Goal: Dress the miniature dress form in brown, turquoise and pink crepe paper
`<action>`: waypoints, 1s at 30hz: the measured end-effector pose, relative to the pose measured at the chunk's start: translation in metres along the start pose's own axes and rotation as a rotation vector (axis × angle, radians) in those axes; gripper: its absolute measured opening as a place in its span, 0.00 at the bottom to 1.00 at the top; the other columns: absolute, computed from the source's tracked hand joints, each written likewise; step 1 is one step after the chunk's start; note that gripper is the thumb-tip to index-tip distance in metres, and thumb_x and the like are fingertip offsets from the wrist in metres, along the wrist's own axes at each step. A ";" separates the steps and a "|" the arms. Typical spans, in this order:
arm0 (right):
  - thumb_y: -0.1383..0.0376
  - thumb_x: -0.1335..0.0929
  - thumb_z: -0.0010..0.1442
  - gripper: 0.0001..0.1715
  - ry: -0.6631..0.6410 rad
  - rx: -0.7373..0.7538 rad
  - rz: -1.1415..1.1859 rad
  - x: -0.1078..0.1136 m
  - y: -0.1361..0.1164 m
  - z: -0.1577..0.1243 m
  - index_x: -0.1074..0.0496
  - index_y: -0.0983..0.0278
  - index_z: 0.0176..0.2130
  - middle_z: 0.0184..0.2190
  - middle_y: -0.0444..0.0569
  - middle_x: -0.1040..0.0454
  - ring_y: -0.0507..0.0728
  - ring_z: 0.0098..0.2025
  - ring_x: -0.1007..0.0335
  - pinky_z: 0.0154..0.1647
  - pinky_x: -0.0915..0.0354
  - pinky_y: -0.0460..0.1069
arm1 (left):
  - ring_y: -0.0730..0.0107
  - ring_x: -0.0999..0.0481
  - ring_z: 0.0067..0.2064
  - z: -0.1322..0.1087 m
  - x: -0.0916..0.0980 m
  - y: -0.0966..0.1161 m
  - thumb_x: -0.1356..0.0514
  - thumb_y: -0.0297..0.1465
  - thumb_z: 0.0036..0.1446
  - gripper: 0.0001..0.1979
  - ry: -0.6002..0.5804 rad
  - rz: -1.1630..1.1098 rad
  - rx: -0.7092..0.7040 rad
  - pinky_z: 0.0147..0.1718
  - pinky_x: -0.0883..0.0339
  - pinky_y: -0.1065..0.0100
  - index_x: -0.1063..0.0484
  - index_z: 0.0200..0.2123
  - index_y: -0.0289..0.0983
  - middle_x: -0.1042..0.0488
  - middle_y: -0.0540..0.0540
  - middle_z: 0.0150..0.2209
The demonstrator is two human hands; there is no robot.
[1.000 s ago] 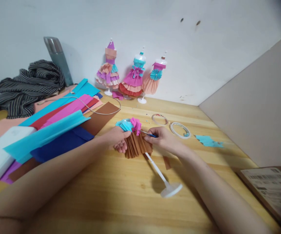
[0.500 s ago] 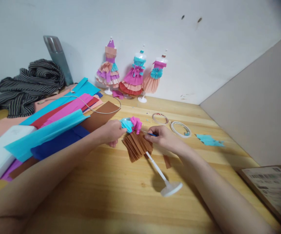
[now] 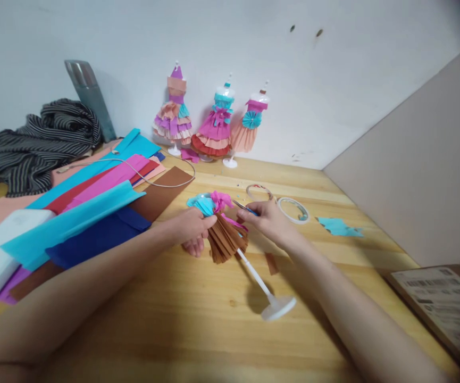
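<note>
One form [image 3: 226, 242] is in hand, tilted, at the middle of the frame; three other dolls [image 3: 214, 127] stand upper middle, and two tape rolls [image 3: 293, 221] lie right of centre. The left hand [image 3: 192, 226] is clenched round the form at the top of its skirt, and the right hand [image 3: 264, 218] grasps one blue-handled tool [image 3: 249, 210], its tip just beside the magenta ruffle. A broad stretch of table [image 3: 153, 319] runs from the form's white foot to the lower edge; paper sheets [image 3: 74, 221] crowd the left, a carton [image 3: 433, 298] the lower right corner. The held skirt is brown pleated paper, the bodice crinkled cyan, the foot a smooth disc, the wood plainly grained
</note>
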State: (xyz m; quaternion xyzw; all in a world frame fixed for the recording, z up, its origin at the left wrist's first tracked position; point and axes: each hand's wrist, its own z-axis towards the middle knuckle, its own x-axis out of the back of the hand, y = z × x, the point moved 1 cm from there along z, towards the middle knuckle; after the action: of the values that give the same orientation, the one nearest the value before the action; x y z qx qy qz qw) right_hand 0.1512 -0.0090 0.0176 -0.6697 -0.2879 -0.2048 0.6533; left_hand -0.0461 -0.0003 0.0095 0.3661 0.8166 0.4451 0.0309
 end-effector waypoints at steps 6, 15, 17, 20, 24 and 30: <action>0.50 0.32 0.48 0.22 -0.078 0.003 0.016 -0.013 0.008 0.004 0.32 0.65 0.18 0.15 0.42 0.39 0.50 0.21 0.47 0.23 0.52 0.47 | 0.71 0.32 0.13 0.006 -0.010 -0.009 0.48 0.44 0.64 0.24 0.039 -0.025 -0.059 0.16 0.36 0.73 0.37 0.20 0.35 0.31 0.46 0.12; 0.51 0.28 0.42 0.21 -0.070 -0.003 0.233 -0.025 0.005 0.001 0.35 0.64 0.22 0.18 0.40 0.37 0.49 0.22 0.44 0.24 0.47 0.46 | 0.68 0.30 0.14 0.011 -0.016 -0.012 0.47 0.41 0.64 0.19 0.082 -0.059 -0.083 0.16 0.34 0.72 0.31 0.26 0.33 0.32 0.47 0.11; 0.50 0.27 0.41 0.22 -0.053 -0.010 0.292 -0.027 0.003 0.000 0.36 0.63 0.23 0.18 0.39 0.38 0.49 0.22 0.45 0.24 0.46 0.46 | 0.67 0.28 0.15 0.008 -0.019 -0.009 0.47 0.40 0.64 0.17 0.096 -0.097 -0.077 0.16 0.34 0.72 0.30 0.34 0.32 0.32 0.48 0.12; 0.50 0.26 0.40 0.24 0.004 -0.017 0.370 -0.028 0.000 -0.001 0.37 0.63 0.23 0.18 0.38 0.39 0.48 0.21 0.46 0.22 0.47 0.45 | 0.66 0.27 0.16 0.005 -0.022 -0.005 0.48 0.41 0.65 0.18 0.130 -0.167 -0.084 0.17 0.32 0.71 0.31 0.42 0.31 0.31 0.49 0.13; 0.50 0.25 0.41 0.24 0.074 -0.020 0.459 -0.028 -0.007 -0.006 0.37 0.62 0.25 0.18 0.38 0.39 0.48 0.20 0.46 0.20 0.46 0.45 | 0.70 0.27 0.17 0.003 -0.024 -0.001 0.45 0.43 0.63 0.19 0.213 -0.247 -0.140 0.18 0.33 0.74 0.31 0.45 0.32 0.29 0.50 0.18; 0.51 0.25 0.43 0.24 0.093 -0.005 0.568 -0.029 -0.019 -0.017 0.39 0.61 0.27 0.17 0.37 0.39 0.48 0.16 0.46 0.16 0.44 0.46 | 0.69 0.21 0.29 -0.006 -0.026 0.007 0.46 0.34 0.65 0.13 0.200 -0.379 -0.200 0.25 0.28 0.72 0.30 0.47 0.32 0.21 0.41 0.37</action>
State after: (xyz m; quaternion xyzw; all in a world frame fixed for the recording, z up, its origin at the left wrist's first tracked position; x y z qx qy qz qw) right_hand 0.1193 -0.0297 0.0140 -0.7149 -0.0579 -0.0449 0.6953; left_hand -0.0250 -0.0187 0.0114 0.1556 0.8215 0.5442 0.0689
